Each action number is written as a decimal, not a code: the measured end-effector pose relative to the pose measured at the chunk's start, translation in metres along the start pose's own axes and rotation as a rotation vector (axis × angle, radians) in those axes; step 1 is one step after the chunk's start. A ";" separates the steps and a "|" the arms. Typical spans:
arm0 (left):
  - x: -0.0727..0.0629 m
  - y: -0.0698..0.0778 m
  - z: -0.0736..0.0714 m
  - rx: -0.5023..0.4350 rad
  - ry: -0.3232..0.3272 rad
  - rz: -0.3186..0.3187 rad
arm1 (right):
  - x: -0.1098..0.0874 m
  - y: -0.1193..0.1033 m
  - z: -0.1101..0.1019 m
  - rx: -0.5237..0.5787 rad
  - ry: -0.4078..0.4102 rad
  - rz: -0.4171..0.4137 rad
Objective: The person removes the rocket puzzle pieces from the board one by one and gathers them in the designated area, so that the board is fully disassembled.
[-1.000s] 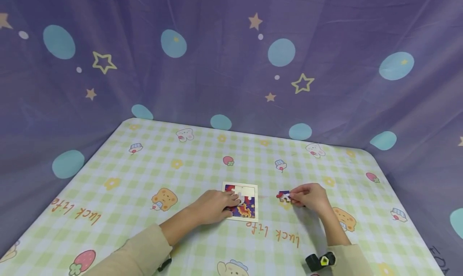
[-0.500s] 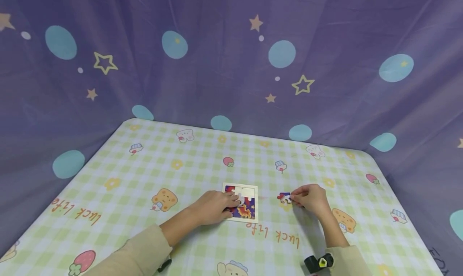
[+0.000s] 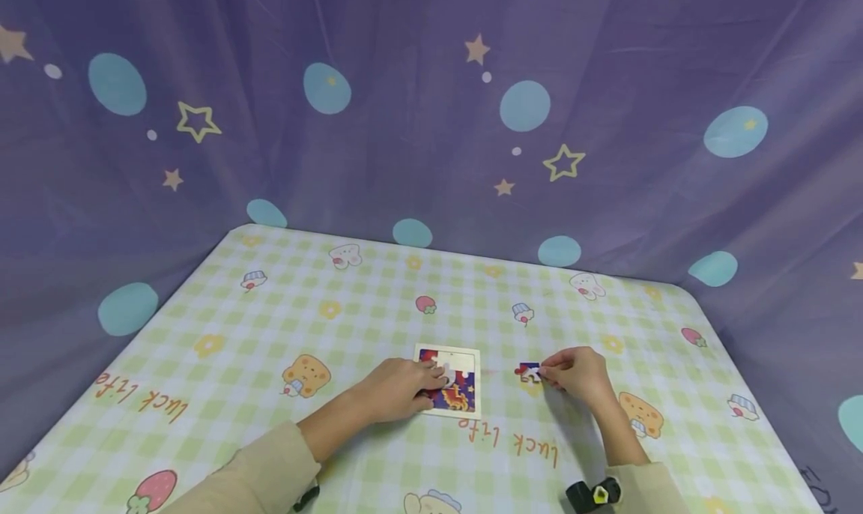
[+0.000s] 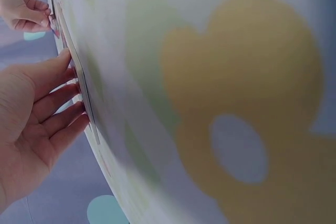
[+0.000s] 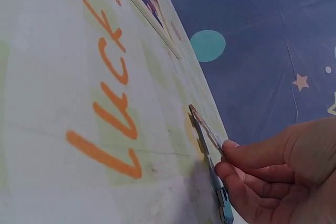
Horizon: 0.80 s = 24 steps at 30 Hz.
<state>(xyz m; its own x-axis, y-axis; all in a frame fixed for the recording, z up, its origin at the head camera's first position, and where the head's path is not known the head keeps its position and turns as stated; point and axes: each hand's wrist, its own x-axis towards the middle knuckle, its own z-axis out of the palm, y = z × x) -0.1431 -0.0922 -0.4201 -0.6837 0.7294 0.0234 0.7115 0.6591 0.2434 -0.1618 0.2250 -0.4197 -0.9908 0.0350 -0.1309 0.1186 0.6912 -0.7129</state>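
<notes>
A small jigsaw puzzle in a pale frame (image 3: 476, 385) lies on the table, its picture red and dark blue. Pale backing (image 3: 456, 360) shows at its far side. My left hand (image 3: 398, 388) rests on the puzzle's left part, covering some of it; in the left wrist view the fingertips (image 4: 79, 109) touch it. To the right, my right hand (image 3: 578, 372) pinches a jigsaw piece (image 5: 209, 134) between thumb and fingers. It tilts just above another flat piece (image 5: 224, 205) with a bluish edge. From the head view, the red, white and blue pieces (image 3: 529, 372) overlap.
The table (image 3: 364, 469) wears a checked green and white cloth with printed cartoons and lettering. A purple curtain (image 3: 418, 154) with stars and ovals hangs behind its far edge. A black wrist device (image 3: 593, 493) sits by the right sleeve.
The head view has tipped up slightly, so everything sits a little lower. The pinched piece has shifted slightly in my right hand. My left hand stays on the puzzle.
</notes>
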 end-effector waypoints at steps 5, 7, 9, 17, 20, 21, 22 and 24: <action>0.001 0.000 0.000 -0.008 -0.002 -0.001 | -0.001 0.001 0.001 -0.004 0.007 0.003; 0.001 0.000 -0.001 -0.023 -0.002 -0.005 | -0.001 0.000 0.002 -0.003 0.012 0.001; 0.001 0.000 -0.002 -0.032 -0.003 -0.008 | -0.002 0.000 0.002 -0.003 0.018 -0.005; 0.001 0.000 -0.002 -0.017 -0.003 -0.002 | -0.002 -0.003 0.000 -0.008 0.032 -0.007; 0.001 -0.001 -0.002 -0.019 -0.005 -0.005 | -0.002 -0.003 0.001 -0.009 0.034 -0.007; 0.000 -0.001 -0.002 -0.021 -0.005 -0.004 | -0.001 -0.003 0.002 -0.007 0.036 -0.009; 0.000 -0.002 -0.002 -0.022 -0.004 -0.003 | 0.000 -0.004 0.003 -0.008 0.040 -0.016; -0.001 -0.003 -0.002 -0.025 -0.003 -0.002 | 0.001 -0.005 0.006 -0.004 0.044 -0.029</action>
<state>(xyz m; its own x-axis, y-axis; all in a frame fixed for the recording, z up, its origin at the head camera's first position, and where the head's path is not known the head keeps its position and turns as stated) -0.1452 -0.0953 -0.4190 -0.6843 0.7290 0.0201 0.7062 0.6555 0.2675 -0.1633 0.2175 -0.4207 -0.9957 0.0468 -0.0800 0.0900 0.6955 -0.7129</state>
